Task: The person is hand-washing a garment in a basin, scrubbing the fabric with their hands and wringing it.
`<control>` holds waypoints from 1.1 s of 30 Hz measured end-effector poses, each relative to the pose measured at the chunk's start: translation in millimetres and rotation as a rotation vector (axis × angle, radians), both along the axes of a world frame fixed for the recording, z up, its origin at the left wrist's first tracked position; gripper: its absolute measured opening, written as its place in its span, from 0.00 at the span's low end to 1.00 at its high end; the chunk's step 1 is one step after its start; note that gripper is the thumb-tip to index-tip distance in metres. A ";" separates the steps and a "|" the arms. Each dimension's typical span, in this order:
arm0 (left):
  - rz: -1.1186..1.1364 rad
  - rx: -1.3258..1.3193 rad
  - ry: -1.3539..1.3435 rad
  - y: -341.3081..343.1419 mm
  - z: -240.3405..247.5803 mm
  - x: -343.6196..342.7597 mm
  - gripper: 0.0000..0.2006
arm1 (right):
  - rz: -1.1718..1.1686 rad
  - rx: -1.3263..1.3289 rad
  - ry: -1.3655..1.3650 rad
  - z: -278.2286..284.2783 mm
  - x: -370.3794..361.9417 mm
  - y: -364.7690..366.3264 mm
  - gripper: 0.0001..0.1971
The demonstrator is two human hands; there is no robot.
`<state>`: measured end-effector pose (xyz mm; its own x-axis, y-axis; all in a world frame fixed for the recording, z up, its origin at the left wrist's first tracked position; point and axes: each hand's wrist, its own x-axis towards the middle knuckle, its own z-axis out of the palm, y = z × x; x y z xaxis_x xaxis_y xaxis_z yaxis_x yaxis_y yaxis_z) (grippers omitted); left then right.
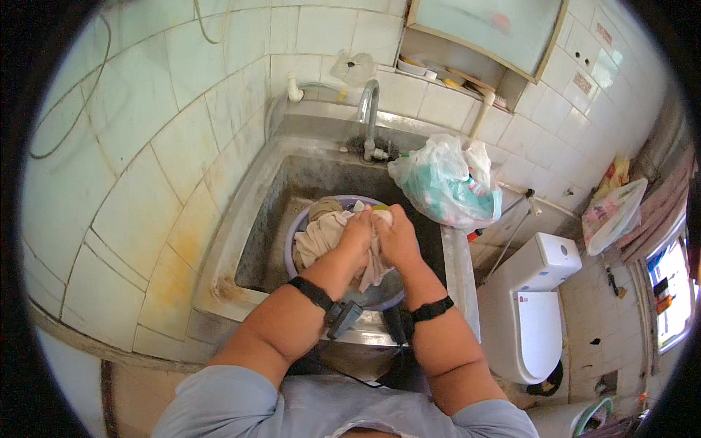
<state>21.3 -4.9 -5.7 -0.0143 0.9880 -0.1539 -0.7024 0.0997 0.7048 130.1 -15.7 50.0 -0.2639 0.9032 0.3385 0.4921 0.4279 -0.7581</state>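
Note:
Both of my hands are closed on a wet-looking beige cloth [321, 235], side by side over a light purple basin [289, 252]. My left hand [355, 233] bunches the cloth from its left, and my right hand [399, 238] grips it close by, thumbs near each other. A fold of the cloth hangs down between the wrists into the basin. A darker olive-beige piece of fabric [325, 207] lies at the basin's far left. The basin stands inside a metal sink [255, 252], and my forearms hide part of its near side.
A grey faucet [371, 109] rises behind the basin. A filled plastic bag [449, 186] sits on the sink's right rim. Tiled wall [146, 197] borders the left side. To the right stands a white toilet [537, 321]; a mirrored cabinet [489, 29] hangs above.

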 end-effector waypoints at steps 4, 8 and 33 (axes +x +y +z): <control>-0.019 -0.152 -0.073 -16.1 35.2 15.5 0.19 | -0.073 0.084 0.053 -8.7 7.6 16.9 0.15; -0.061 -0.030 0.023 -11.0 18.1 11.4 0.19 | -0.152 -0.042 -0.055 -16.7 11.0 25.5 0.14; -0.215 0.316 1.691 -5.9 15.5 -55.1 0.24 | -0.199 -0.212 0.051 -30.8 72.5 65.1 0.24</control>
<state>-33.8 -10.8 9.8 0.1827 0.9803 0.0757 0.7793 -0.1913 0.5968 202.6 49.3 19.2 -0.0620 0.9875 0.1453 0.5095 0.1565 -0.8461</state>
